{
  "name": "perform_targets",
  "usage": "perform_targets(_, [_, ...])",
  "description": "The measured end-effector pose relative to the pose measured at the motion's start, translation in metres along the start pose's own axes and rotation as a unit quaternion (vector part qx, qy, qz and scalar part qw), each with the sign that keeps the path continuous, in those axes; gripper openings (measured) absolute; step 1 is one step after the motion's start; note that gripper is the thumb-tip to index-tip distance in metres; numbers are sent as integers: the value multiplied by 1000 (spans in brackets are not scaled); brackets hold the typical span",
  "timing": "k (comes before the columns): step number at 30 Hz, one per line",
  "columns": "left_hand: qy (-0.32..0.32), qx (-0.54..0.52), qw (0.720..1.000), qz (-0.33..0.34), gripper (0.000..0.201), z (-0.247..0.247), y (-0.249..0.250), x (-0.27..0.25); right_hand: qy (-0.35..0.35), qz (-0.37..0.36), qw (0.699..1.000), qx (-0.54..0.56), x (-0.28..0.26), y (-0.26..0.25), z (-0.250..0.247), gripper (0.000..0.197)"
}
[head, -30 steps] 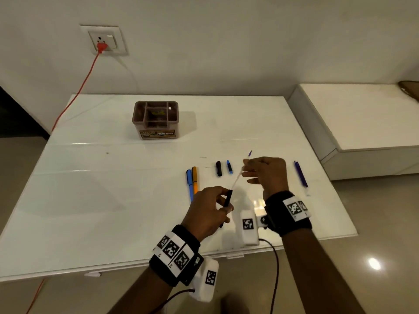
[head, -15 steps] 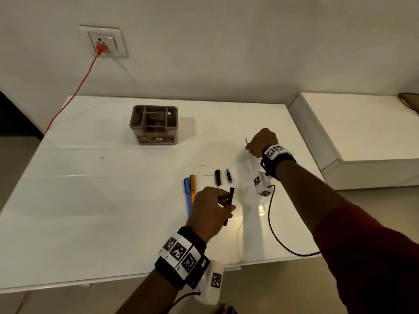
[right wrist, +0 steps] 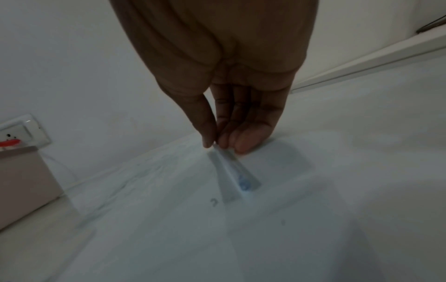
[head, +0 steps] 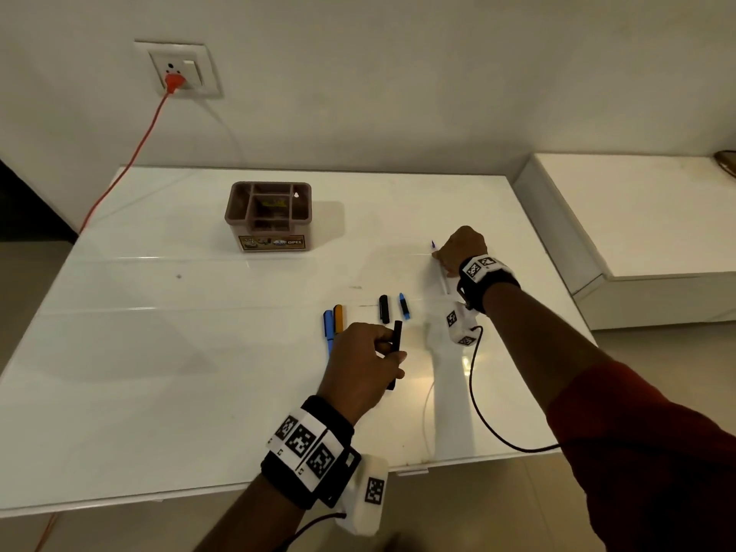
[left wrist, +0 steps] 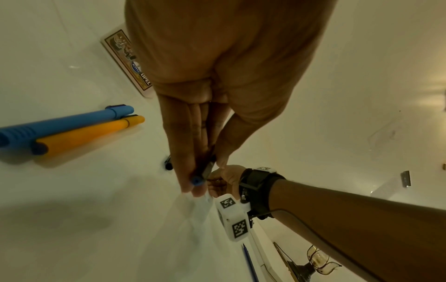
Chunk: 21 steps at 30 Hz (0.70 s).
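Head view, left hand: the left hand [head: 360, 366] hovers over the near half of the white table [head: 159, 352], fingers curled round a black pen barrel [head: 396, 336] that stands nearly upright in the grasp.
Head view, right hand: the right hand [head: 462, 251] is stretched far out, pinching a clear refill [head: 441, 278] whose bluish tip points away from the person.
Head view, table: a blue pen [head: 328, 326] and an orange pen [head: 338, 317] lie side by side just left of the left hand. A black cap [head: 384, 308] and a small blue piece [head: 404, 305] lie between the two hands. A brown organiser box [head: 267, 217] stands well apart at the back.
Head view, wall: an orange plug [head: 172, 81] sits in the wall socket [head: 187, 69].
Left wrist view, grip: thumb and fingers close on the barrel. A blue end shows at the fingertips, but whether it belongs to the barrel cannot be told.
Left wrist view, surroundings: a thin blue stick [left wrist: 249, 264] lies on the table below the right forearm.
Right wrist view, grip: thumb and forefinger pinch the refill's upper end while the tip slants down toward the table. The frame is too blurred to tell whether it touches.
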<state>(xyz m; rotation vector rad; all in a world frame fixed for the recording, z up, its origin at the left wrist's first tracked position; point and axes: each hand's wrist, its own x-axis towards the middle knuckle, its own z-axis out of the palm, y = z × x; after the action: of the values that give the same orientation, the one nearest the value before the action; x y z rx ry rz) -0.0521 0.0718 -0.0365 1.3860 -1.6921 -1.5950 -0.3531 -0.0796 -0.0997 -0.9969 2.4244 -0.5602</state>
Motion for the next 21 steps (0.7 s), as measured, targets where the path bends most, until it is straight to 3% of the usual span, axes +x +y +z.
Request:
perform_targets(7, [1, 1, 1000, 8, 23, -3, 3, -2, 74, -45, 996, 32, -55, 24, -46, 25])
perform_targets(14, [-8, 10, 1000, 17, 25, 5, 3, -3, 115, 64, 989, 70, -126, 113, -105, 25])
perform_targets(21, [-29, 30, 999, 17, 28, 17, 0, -3, 85, 119, 989, 26, -130, 130, -100, 30])
